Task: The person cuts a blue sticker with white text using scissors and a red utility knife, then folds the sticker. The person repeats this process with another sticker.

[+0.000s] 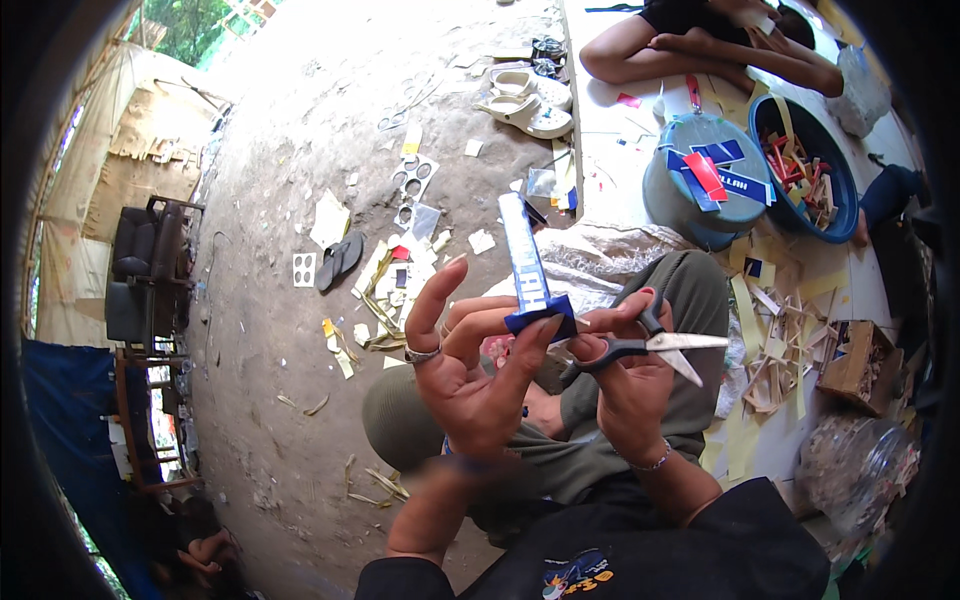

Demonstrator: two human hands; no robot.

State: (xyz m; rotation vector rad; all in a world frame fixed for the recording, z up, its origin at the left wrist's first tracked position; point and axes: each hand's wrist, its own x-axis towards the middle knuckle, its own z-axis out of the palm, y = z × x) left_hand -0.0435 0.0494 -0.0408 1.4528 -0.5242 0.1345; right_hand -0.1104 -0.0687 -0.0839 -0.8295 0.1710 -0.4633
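Note:
In front of my crossed legs, my left hand pinches the lower end of a blue and white printed strip between thumb and fingers. The strip stands up from the grip, and its dark blue end looks folded or bent. Dark-handled scissors hang on my right hand, their handle loops around its fingers. The blades are parted and point right, away from the strip. My right fingertips are close to the blue end; whether they touch it I cannot tell.
At the upper right, a blue-grey round container bears blue and red strips, next to a blue basin of scraps. Paper offcuts and a cardboard box lie right. Another person sits beyond. Clogs and a dark sandal rest on the ground.

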